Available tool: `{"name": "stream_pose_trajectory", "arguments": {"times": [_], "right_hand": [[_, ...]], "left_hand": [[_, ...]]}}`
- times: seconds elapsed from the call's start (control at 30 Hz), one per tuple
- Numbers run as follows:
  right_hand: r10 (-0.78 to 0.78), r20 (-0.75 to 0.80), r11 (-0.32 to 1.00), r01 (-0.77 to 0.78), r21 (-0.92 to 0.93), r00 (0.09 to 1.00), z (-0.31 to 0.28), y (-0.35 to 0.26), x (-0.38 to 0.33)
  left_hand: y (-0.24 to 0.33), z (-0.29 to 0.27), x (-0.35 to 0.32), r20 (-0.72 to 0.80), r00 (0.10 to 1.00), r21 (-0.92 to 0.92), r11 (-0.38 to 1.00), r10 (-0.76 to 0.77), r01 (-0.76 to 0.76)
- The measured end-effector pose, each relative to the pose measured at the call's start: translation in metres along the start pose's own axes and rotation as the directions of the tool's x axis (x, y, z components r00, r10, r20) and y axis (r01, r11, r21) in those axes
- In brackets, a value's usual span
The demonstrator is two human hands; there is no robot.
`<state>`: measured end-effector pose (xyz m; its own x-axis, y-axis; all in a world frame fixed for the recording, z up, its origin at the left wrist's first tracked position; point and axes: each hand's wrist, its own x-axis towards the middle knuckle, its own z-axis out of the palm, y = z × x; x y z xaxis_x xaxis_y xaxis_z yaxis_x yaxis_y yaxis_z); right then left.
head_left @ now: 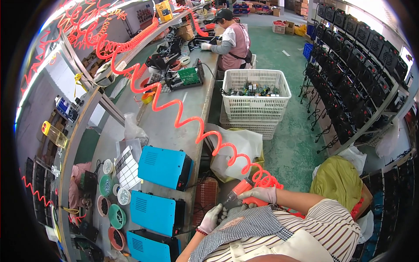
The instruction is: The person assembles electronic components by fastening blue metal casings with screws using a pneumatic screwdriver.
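My right hand (264, 194), in a pale glove, is wrapped round a red pistol-shaped air screwdriver (241, 188). A coiled orange-red air hose (233, 153) runs from near the tool up across the bench. Close to the driver's tip, my left hand (211, 219), also gloved, has its fingers curled in; what they pinch, if anything, is too small to make out. To the left of both hands, three blue-topped cases with black ends lie in a row on the bench: a far case (163, 166), a middle case (152, 212) and a near case (148, 245).
Bowls of small parts, such as a green bowl (117, 216), line the bench's left side beside a white gridded tray (128, 165). Ahead stand a white crate (255, 105) of circuit boards and a seated co-worker (235, 41). A rack of black units (358, 65) is at right.
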<state>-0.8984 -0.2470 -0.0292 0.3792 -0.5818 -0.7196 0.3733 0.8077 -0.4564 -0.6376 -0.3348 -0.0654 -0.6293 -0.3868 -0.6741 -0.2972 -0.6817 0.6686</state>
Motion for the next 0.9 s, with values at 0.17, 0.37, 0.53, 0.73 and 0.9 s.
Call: {"name": "stream_pose_trajectory", "arguments": {"times": [0.17, 0.37, 0.53, 0.73, 0.9], "right_hand": [[-0.012, -0.018, 1.000, 0.012, -0.001, 1.000, 0.003, -0.002, -0.005], [-0.003, -0.004, 1.000, 0.003, 0.006, 1.000, 0.001, -0.001, -0.003], [-0.016, 0.003, 1.000, 0.016, -0.007, 1.000, 0.002, -0.001, -0.002], [-0.020, -0.037, 1.000, 0.020, 0.008, 0.999, 0.007, -0.003, -0.004], [0.001, -0.016, 0.999, -0.001, 0.032, 1.000, 0.007, -0.002, -0.005]], "left_hand": [[-0.001, -0.001, 0.005, 0.014, 1.000, -0.006, 1.000, -0.003, 0.003], [0.005, 0.002, 0.000, 0.005, 1.000, -0.003, 1.000, -0.010, 0.010], [0.004, 0.002, -0.002, -0.007, 1.000, 0.014, 1.000, -0.003, 0.003], [0.007, 0.007, -0.007, -0.033, 0.999, 0.046, 0.999, -0.006, 0.008], [0.004, 0.005, -0.006, -0.023, 1.000, 0.031, 1.000, 0.000, 0.001]]}}
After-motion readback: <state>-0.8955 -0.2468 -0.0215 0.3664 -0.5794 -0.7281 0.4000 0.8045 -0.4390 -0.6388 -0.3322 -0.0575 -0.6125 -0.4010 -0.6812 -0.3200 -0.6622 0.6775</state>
